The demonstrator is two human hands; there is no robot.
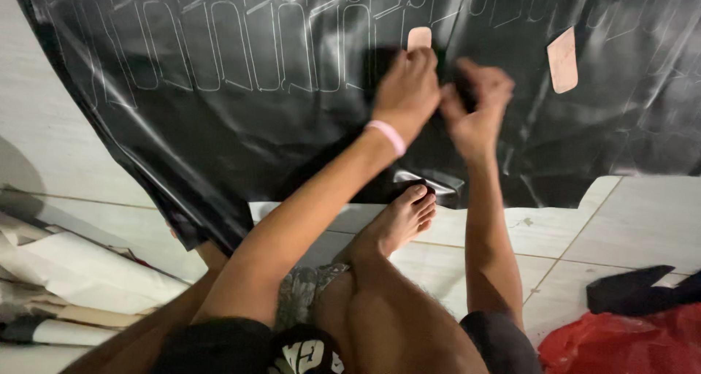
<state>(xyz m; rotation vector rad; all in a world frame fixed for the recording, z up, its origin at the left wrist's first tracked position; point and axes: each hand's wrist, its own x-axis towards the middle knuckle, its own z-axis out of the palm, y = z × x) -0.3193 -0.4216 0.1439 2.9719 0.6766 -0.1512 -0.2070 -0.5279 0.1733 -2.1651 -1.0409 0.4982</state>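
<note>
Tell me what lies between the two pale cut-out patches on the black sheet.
In the head view, both hands, left hand and right hand, pinch the black sheet between the upper patch and right patch.

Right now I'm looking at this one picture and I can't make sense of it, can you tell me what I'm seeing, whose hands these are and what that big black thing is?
This is a single picture from a camera worn on a person's head, looking down at their own arms and legs. The person sits on a pale tiled floor. Spread in front of them is a large black glossy sheet scored with rows of thin outlined shapes; in a few spots a shape is gone and a pale backing patch shows. The left hand, with a pink wristband, and the right hand meet on the sheet, fingers pinched at a small black piece; exactly what they grip is too dark to tell. One bare foot rests on the sheet's edge. Rolled pale paper lies at left, a red bag at right.
</note>
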